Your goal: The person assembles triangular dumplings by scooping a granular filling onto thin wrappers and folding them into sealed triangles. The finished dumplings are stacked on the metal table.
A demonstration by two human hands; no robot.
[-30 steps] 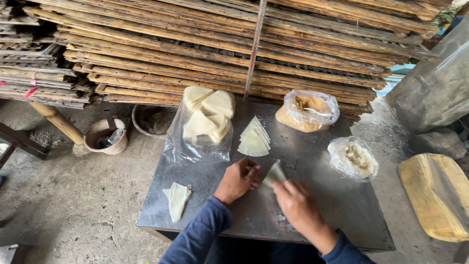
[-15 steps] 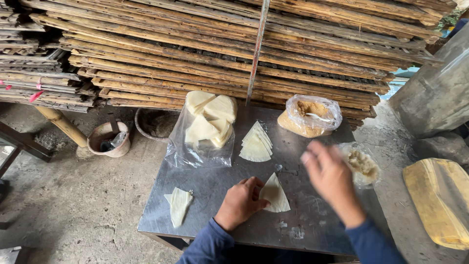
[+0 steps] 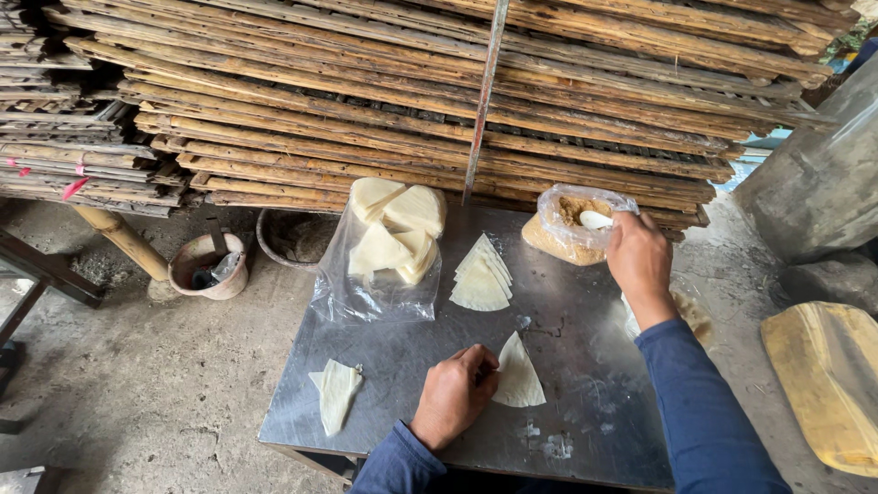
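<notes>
My left hand (image 3: pixel 455 395) presses on the left edge of a pale wedge-shaped wrapper sheet (image 3: pixel 519 374) lying flat on the metal table (image 3: pixel 412 366). My right hand (image 3: pixel 638 258) reaches to the far right and grips a white spoon (image 3: pixel 595 220) inside an open plastic bag of brown crumbly filling (image 3: pixel 565 229). A fanned stack of wedge wrappers (image 3: pixel 480 275) lies between the two hands. A folded piece (image 3: pixel 336 392) rests near the table's left front corner.
A clear bag with pale wrapper stacks (image 3: pixel 393 240) lies at the table's back left. Another bag (image 3: pixel 688 314) sits half hidden behind my right forearm. Stacked bamboo trays (image 3: pixel 366 101) fill the back. A clay pot (image 3: pixel 206 265) and a yellow can (image 3: pixel 828 380) stand on the floor.
My right hand left the wrapper and moved up to the bag of brown filling, taking the spoon. The wrapper now lies flat under my left hand.
</notes>
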